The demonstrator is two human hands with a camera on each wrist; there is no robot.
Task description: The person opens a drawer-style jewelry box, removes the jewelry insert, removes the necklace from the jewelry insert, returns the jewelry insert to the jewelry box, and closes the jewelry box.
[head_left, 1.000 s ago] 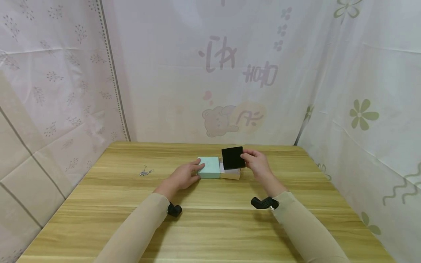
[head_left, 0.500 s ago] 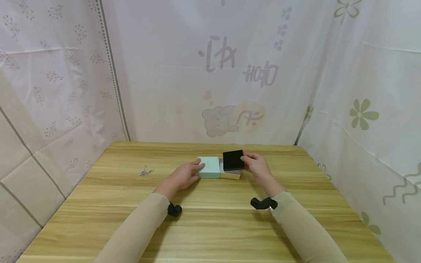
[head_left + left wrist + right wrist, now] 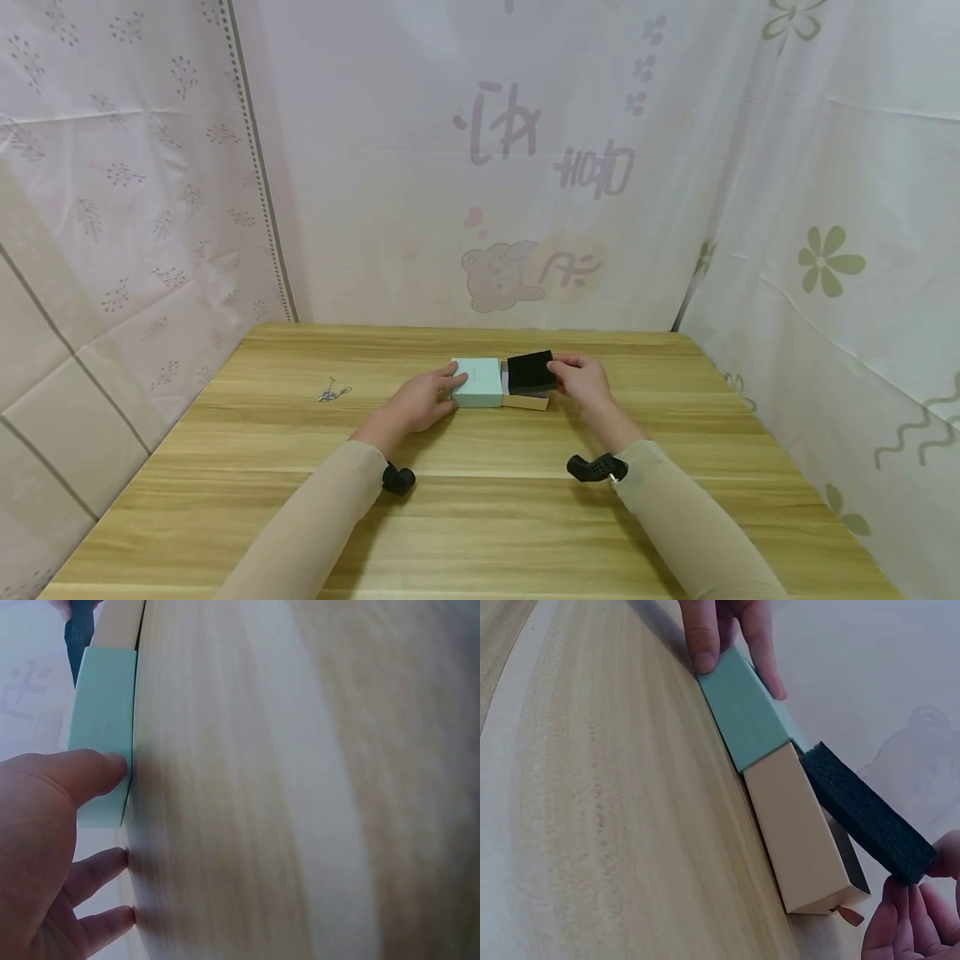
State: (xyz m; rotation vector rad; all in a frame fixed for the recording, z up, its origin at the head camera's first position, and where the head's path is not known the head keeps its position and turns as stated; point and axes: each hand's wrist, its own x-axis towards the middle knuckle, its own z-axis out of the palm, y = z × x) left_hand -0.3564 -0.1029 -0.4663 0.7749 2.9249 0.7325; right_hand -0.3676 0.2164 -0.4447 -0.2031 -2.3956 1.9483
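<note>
A mint-green box sleeve [image 3: 477, 383] sits on the table, its cream drawer [image 3: 802, 832] pulled out to the right. My left hand [image 3: 420, 402] holds the sleeve at its left end, the thumb on the front side and a finger on the top. My right hand [image 3: 588, 387] pinches a black foam pad [image 3: 530, 372] by its right edge. The pad lies tilted over the drawer, its left end lower and inside the opening. In the right wrist view a small brown ribbon tab [image 3: 849, 916] sticks out at the drawer's end.
A small silver chain [image 3: 330, 394] lies bunched on the wooden table [image 3: 480, 533] left of the left hand. Patterned curtains [image 3: 480, 167] hang behind the table and along both sides.
The right hand has lowered the black foam pad down toward the drawer, and its left end has dipped into it. The left hand and sleeve have stayed still.
</note>
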